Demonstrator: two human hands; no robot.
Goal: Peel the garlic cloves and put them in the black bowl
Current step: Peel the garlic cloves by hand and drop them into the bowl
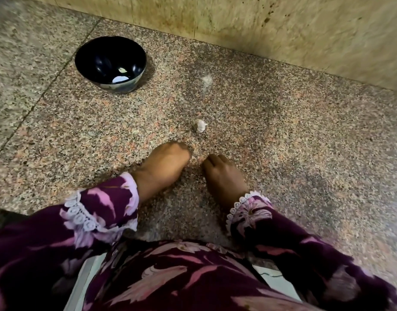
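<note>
Speckled pink-grey granite makes up the worktop [283, 135], backed by a stained beige stone wall [283, 25]. At its far left stands the black bowl [110, 63], upright, with a pale peeled clove [122, 70] and a white glint in its bottom. Near the middle of the worktop lies an unpeeled garlic clove [200, 125], alone, well apart from the bowl and just beyond both hands; farther back sits a wisp of papery skin [207, 80], and a small pale scrap [135, 132] lies to the left. The left hand [165, 163] hangs knuckles-up over the stone with its fingers curled under; whether it holds anything I cannot tell. The right hand [222, 170] lies beside it, fingers bent downward toward the stone, nothing visible in them, though its fingertips are hidden. Both wrists wear purple floral sleeves [96, 212] with lace cuffs. My reading is that the work stands between cloves: at least one is in the bowl, and the loose one waits. Next, a hand needs to reach forward, pinch that clove, and bring it between both hands for stripping.
</note>
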